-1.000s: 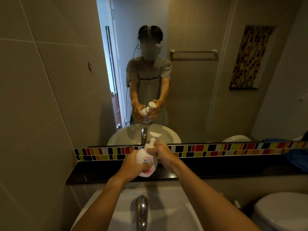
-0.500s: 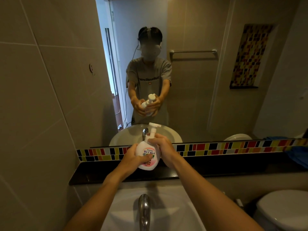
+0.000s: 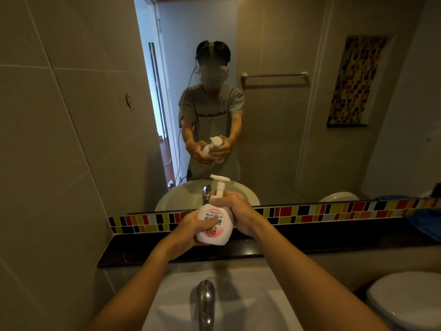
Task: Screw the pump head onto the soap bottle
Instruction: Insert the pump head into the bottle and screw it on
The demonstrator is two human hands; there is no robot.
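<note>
A white soap bottle (image 3: 216, 231) with a pink and green label is held upright in the air above the black ledge. My left hand (image 3: 193, 229) grips its body from the left, thumb across the label. On the bottle's neck sits the white pump head (image 3: 220, 182), its nozzle pointing left. My right hand (image 3: 236, 211) wraps the collar at the pump's base from the right. The collar itself is hidden under my fingers.
A black ledge (image 3: 310, 244) runs under the mirror with a coloured tile strip (image 3: 334, 212). Below is a white sink (image 3: 238, 306) with a chrome tap (image 3: 205, 299). A toilet lid (image 3: 410, 302) sits at lower right, blue cloth (image 3: 427, 225) on the ledge's right end. Tiled wall to the left.
The bottle has gone from tilted to upright and sits a little higher and nearer to me. My right hand has shifted its hold around the pump's collar.
</note>
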